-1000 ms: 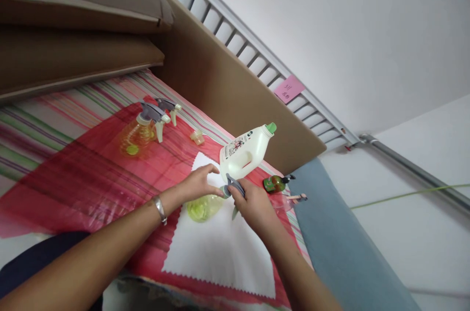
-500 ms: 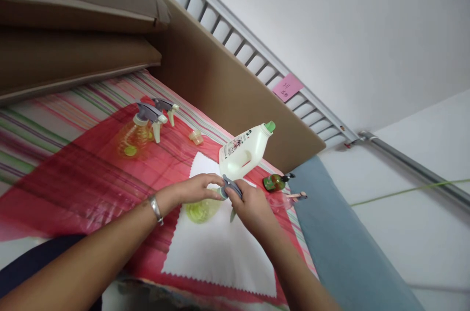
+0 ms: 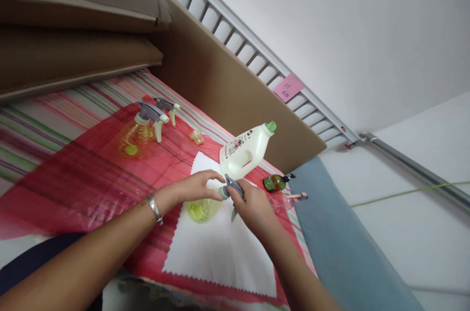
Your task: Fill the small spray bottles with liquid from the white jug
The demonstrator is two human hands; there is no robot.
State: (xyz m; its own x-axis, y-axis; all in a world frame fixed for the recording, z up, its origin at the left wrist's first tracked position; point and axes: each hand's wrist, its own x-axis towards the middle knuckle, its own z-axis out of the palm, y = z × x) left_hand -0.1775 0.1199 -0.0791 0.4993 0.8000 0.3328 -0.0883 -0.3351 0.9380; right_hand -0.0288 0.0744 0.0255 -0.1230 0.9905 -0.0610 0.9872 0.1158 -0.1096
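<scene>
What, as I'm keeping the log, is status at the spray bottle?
Right hand: grip closed on grey spray head. Left hand: at its collar, grip unclear. Spray bottle on white cloth. White jug close beyond hands.

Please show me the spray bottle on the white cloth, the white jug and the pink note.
Spray bottle [image 3: 201, 210], head view: its yellowish body.
White jug [image 3: 252, 145], head view: above its handle opening.
Pink note [image 3: 289, 87], head view: its middle.

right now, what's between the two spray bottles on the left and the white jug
In the head view, a small cup sits between the spray bottles and the white jug; the white cloth's corner lies nearer the person.
</scene>
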